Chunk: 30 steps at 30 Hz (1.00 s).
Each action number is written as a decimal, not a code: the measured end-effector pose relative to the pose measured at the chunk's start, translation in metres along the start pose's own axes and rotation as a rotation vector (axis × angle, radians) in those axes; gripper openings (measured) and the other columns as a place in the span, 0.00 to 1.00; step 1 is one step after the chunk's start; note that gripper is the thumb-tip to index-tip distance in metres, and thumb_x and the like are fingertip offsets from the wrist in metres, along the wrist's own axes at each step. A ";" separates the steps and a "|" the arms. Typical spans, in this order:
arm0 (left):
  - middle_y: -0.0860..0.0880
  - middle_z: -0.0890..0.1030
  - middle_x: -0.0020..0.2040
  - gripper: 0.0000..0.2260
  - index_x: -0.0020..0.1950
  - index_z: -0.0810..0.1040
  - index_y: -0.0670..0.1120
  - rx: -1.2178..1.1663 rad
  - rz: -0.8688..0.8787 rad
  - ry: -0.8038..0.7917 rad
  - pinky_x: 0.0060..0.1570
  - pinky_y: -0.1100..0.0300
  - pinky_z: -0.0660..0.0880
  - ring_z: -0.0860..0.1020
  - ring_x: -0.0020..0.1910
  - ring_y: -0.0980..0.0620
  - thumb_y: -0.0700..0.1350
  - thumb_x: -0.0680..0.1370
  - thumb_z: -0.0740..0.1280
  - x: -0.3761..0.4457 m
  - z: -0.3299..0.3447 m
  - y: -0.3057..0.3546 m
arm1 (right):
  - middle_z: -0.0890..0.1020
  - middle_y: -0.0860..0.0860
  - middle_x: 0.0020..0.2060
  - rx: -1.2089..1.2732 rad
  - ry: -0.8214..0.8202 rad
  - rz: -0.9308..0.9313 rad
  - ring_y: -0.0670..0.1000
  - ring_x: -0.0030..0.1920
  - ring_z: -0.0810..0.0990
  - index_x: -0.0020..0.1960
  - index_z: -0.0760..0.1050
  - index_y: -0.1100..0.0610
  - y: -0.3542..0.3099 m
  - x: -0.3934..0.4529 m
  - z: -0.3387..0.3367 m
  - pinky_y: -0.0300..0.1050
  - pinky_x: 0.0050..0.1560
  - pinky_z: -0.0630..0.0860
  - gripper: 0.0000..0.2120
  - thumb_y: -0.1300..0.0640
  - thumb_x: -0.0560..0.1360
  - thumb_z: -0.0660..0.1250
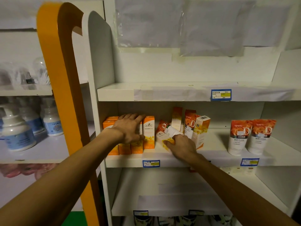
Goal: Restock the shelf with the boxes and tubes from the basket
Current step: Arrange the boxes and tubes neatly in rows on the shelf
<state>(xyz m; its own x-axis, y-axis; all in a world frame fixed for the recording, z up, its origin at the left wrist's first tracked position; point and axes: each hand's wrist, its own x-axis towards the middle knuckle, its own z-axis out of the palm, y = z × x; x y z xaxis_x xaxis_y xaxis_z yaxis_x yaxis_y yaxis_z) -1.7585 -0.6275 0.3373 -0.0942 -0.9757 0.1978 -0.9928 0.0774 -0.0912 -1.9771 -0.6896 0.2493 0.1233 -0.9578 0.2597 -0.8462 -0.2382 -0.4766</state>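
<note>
left hand [130,128] fingers spread, steadying orange box row [130,147] on middle shelf [211,158]. right hand [182,145] pinching tilted box [164,137]. leaning boxes [195,128] behind could topple if bumped.

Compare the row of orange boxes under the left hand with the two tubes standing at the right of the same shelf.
The orange boxes are rectangular cartons; the tubes are flattened, resting on white caps. The boxes stand packed together under the left hand; the tubes stand untouched, away from both hands. Both stand upright on the middle shelf.
</note>
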 end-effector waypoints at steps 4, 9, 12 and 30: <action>0.47 0.56 0.80 0.42 0.81 0.48 0.56 0.000 -0.008 -0.005 0.76 0.46 0.51 0.54 0.79 0.43 0.65 0.75 0.67 0.001 0.001 0.000 | 0.83 0.50 0.56 0.151 -0.025 0.037 0.52 0.54 0.81 0.62 0.77 0.53 0.003 -0.003 -0.002 0.46 0.49 0.80 0.24 0.39 0.74 0.70; 0.47 0.56 0.80 0.42 0.81 0.48 0.55 -0.007 -0.005 -0.007 0.76 0.46 0.51 0.54 0.79 0.43 0.64 0.75 0.67 -0.001 0.000 0.001 | 0.79 0.53 0.59 0.461 -0.048 0.131 0.55 0.56 0.80 0.60 0.74 0.52 0.016 -0.005 -0.005 0.55 0.53 0.82 0.23 0.49 0.70 0.78; 0.47 0.56 0.80 0.42 0.81 0.48 0.55 -0.013 -0.009 -0.007 0.77 0.46 0.51 0.54 0.79 0.43 0.64 0.75 0.67 -0.001 -0.001 0.001 | 0.77 0.54 0.63 0.531 -0.034 0.137 0.55 0.60 0.77 0.64 0.74 0.55 0.024 -0.008 -0.006 0.51 0.57 0.80 0.22 0.51 0.73 0.75; 0.47 0.56 0.80 0.41 0.81 0.49 0.55 -0.011 -0.014 -0.016 0.76 0.46 0.50 0.54 0.79 0.43 0.65 0.75 0.67 -0.001 0.000 0.002 | 0.80 0.51 0.59 0.978 -0.183 -0.035 0.44 0.53 0.81 0.68 0.70 0.56 0.001 -0.025 -0.003 0.33 0.42 0.80 0.23 0.65 0.75 0.72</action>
<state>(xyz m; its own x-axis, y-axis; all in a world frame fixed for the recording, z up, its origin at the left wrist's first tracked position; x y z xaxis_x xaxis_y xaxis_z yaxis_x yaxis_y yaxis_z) -1.7600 -0.6264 0.3371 -0.0792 -0.9799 0.1830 -0.9948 0.0658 -0.0779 -1.9823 -0.6657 0.2448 0.2884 -0.9379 0.1927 -0.0510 -0.2160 -0.9751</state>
